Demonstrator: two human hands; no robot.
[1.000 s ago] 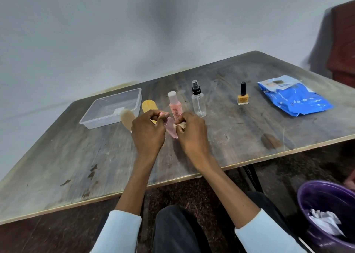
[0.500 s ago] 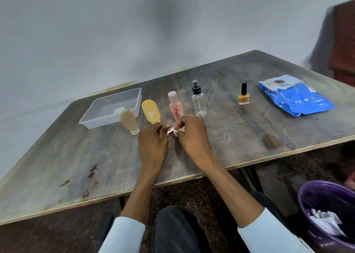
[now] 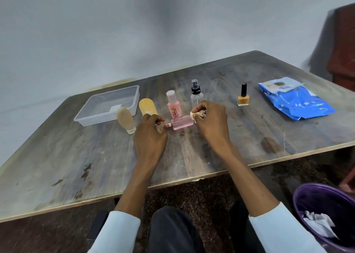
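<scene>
A small pink square bottle [image 3: 182, 122] lies on its side on the wooden table [image 3: 211, 153]. My left hand [image 3: 150, 135] pinches its neck end. My right hand [image 3: 210, 122] grips a crumpled pale wipe [image 3: 196, 114] against the bottle's other end. Just behind stand a pink bottle with a white cap [image 3: 173, 106] and a clear spray bottle with a black pump [image 3: 196, 95], partly hidden by my right hand.
A clear plastic tray [image 3: 107, 106] sits at the back left, with a beige tube [image 3: 125, 120] and a yellow tube [image 3: 148, 106] beside it. A yellow nail polish bottle [image 3: 243, 97] and a blue wipes pack [image 3: 294, 99] lie right. A purple bin [image 3: 324, 214] holds used wipes.
My hands have moved apart and lowered the pink square bottle flat onto the table. The right hand has shifted right with the wipe, and more of the bottle shows.
</scene>
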